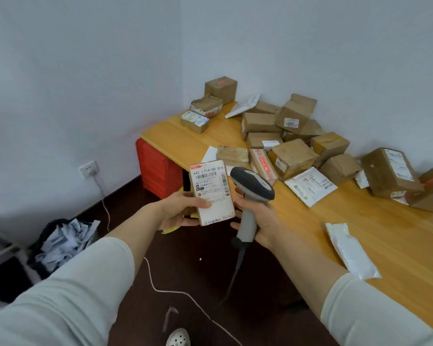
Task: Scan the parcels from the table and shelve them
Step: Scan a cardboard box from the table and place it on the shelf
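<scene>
Left hand (180, 208) grips a small labelled parcel (211, 193) in the air just off the near edge of the tabletop (360, 221); right hand (263, 218) is curled round the barcode scanner (253, 186) beside it.

Clearance and obstructions
The parcel pile (293, 146) blocks the wall side of the bench (310, 221); a bare strip runs between it and the white pouch (350, 250) near the front edge.

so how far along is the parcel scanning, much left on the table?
Done: can't tell, no shelf is in view. In hand: the left hand holds a small labelled parcel, label up; the right hand grips the scanner, its head beside the label. Left: over a dozen boxes and mailers on the table.
</scene>
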Tool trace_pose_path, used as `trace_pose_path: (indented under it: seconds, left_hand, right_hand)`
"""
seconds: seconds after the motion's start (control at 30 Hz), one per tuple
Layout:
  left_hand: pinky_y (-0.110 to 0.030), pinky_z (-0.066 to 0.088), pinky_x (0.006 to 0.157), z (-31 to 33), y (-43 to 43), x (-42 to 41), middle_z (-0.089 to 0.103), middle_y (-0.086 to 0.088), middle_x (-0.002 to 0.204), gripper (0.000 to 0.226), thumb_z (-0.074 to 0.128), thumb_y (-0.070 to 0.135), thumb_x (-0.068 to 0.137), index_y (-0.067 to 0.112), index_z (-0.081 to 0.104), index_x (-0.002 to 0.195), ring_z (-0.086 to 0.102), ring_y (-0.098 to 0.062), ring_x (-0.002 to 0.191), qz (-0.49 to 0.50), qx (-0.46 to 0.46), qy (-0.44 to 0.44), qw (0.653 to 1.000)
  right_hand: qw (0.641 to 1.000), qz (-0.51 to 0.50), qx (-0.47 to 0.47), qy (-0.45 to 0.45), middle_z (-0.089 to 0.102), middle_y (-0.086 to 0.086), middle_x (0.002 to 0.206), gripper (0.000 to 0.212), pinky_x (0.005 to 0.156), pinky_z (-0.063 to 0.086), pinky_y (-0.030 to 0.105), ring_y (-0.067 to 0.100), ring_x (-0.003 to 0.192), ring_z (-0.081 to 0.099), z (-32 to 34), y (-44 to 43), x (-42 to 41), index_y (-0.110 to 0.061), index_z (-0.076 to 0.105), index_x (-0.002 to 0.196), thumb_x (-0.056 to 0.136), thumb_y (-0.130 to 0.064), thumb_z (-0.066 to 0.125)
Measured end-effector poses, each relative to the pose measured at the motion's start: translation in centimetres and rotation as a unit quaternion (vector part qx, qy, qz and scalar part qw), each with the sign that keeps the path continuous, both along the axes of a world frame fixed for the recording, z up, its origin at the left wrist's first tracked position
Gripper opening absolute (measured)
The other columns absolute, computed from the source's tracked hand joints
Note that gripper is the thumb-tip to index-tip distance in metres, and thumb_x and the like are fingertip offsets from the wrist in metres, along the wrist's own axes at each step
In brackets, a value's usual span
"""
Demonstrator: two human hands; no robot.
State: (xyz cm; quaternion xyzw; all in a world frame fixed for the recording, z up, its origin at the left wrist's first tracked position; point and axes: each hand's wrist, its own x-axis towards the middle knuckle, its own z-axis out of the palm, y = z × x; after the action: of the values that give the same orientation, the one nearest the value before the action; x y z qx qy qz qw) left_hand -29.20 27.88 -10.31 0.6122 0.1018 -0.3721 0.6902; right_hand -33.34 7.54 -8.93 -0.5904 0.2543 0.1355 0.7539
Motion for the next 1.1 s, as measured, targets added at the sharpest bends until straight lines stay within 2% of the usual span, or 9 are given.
trace_pose_path:
  seconds: [0.1,0.23,0.3,0.47,0.6,0.77,0.9,1.0,1.1]
  left_hand:
    - [-0.047,0.049,0.098,1.2,2.8,-3.3,0.068,-0.007,0.118,0.048,0.076,0.008,0.075,0.014,0.060,0.120,0.060,-0.025,0.115,0.045,-0.009,-0.027,0.999]
    - [-0.042,0.054,0.090,2.8,6.0,-9.7,0.073,-0.001,0.107,0.036,0.074,0.015,0.080,0.016,0.063,0.114,0.066,-0.020,0.105,0.158,0.033,-0.059,0.985]
    - [-0.040,0.055,0.089,3.3,7.6,-13.6,0.073,0.000,0.106,0.034,0.073,0.017,0.082,0.015,0.063,0.115,0.068,-0.018,0.102,0.208,0.068,-0.069,0.973]
    - [-0.028,0.057,0.069,5.0,13.8,-24.3,0.074,-0.002,0.102,0.032,0.070,0.020,0.084,0.013,0.063,0.114,0.069,-0.016,0.092,0.321,0.140,-0.090,0.932]
    - [-0.030,0.056,0.075,6.5,19.9,-33.5,0.074,-0.002,0.101,0.042,0.076,0.032,0.078,0.015,0.064,0.114,0.068,-0.019,0.098,0.405,0.169,-0.092,0.894]
    - [-0.033,0.054,0.086,7.9,27.2,-43.2,0.074,0.003,0.101,0.039,0.070,0.041,0.083,0.021,0.064,0.116,0.068,-0.016,0.097,0.495,0.180,-0.118,0.842]
    - [-0.044,0.043,0.098,9.2,33.8,-50.9,0.072,0.009,0.105,0.052,0.070,0.052,0.067,0.032,0.063,0.115,0.064,-0.014,0.103,0.556,0.192,-0.117,0.800]
    - [-0.046,0.042,0.098,10.2,39.6,-56.7,0.069,0.006,0.109,0.048,0.067,0.042,0.070,0.032,0.060,0.116,0.061,-0.015,0.106,0.589,0.188,-0.113,0.778]
    - [-0.037,0.048,0.090,11.1,44.8,-61.8,0.068,0.002,0.115,0.056,0.069,0.037,0.068,0.029,0.057,0.122,0.062,-0.017,0.106,0.615,0.194,-0.112,0.756]
  right_hand:
    - [0.997,0.064,0.024,-0.029,0.071,0.015,0.109,0.031,0.089,0.053,0.056,0.033,0.104,0.066,0.8,2.7,-1.0,-0.010,0.066,0.105,0.076,-0.006,0.077]
    - [0.985,0.144,0.068,-0.067,0.071,0.015,0.111,0.041,0.092,0.051,0.057,0.033,0.105,0.066,1.2,6.8,-4.0,-0.005,0.065,0.115,0.076,0.004,0.074]
    - [0.974,0.192,0.087,-0.082,0.071,0.015,0.110,0.038,0.092,0.051,0.056,0.033,0.103,0.067,1.2,9.2,-6.2,-0.003,0.065,0.113,0.077,0.006,0.072]
    - [0.939,0.303,0.133,-0.091,0.073,0.014,0.101,0.030,0.086,0.055,0.049,0.028,0.092,0.071,2.1,16.9,-12.6,-0.003,0.067,0.100,0.077,0.015,0.065]
    - [0.908,0.385,0.146,-0.077,0.073,0.017,0.103,0.036,0.081,0.057,0.047,0.032,0.094,0.071,3.0,24.4,-18.6,-0.001,0.066,0.105,0.074,0.016,0.067]
    - [0.876,0.450,0.155,-0.076,0.072,0.018,0.104,0.039,0.091,0.053,0.051,0.035,0.100,0.068,4.8,34.5,-25.8,0.003,0.066,0.108,0.071,0.013,0.071]
    - [0.854,0.488,0.164,-0.079,0.073,0.018,0.102,0.034,0.095,0.050,0.053,0.036,0.100,0.068,5.8,44.0,-31.9,0.003,0.068,0.103,0.070,0.011,0.073]
    - [0.841,0.504,0.181,-0.070,0.073,0.017,0.098,0.022,0.093,0.052,0.050,0.031,0.090,0.069,6.7,51.3,-37.3,-0.001,0.068,0.093,0.075,0.011,0.070]
    - [0.835,0.515,0.185,-0.054,0.071,0.018,0.098,0.018,0.090,0.054,0.047,0.029,0.086,0.069,7.5,57.6,-42.3,0.000,0.067,0.090,0.076,0.010,0.071]
